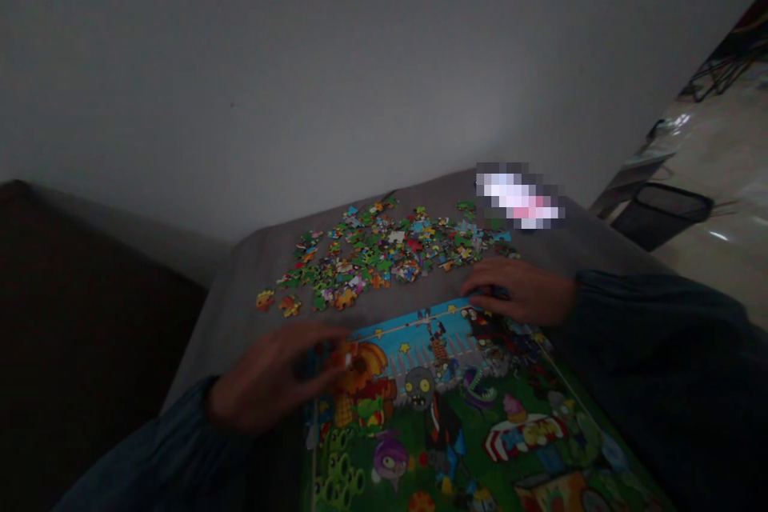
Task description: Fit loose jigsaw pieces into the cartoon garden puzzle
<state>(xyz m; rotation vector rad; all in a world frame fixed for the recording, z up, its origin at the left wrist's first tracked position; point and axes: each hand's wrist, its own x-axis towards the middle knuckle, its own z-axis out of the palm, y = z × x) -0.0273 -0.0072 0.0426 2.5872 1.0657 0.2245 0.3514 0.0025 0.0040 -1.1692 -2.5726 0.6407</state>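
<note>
Loose puzzle pieces [372, 252] spread across the grey worktop [246, 272] beyond both hands, a bright pixelated object [519, 202] near their right end. The puzzle picture [444, 416] lies nearest the person: left hand [273, 376] at its upper-left corner, grip contents unclear; right hand [522, 290] at its top edge, grip loosely parted.

- From the wearer's head, the grey cloth-covered worktop [231, 324] is viewed forward and downward at close range.
- The upper part is mostly filled by a plain grey wall [360, 56].
- The colourful cartoon-printed board [441, 408] is cropped by the lower edge.
</note>
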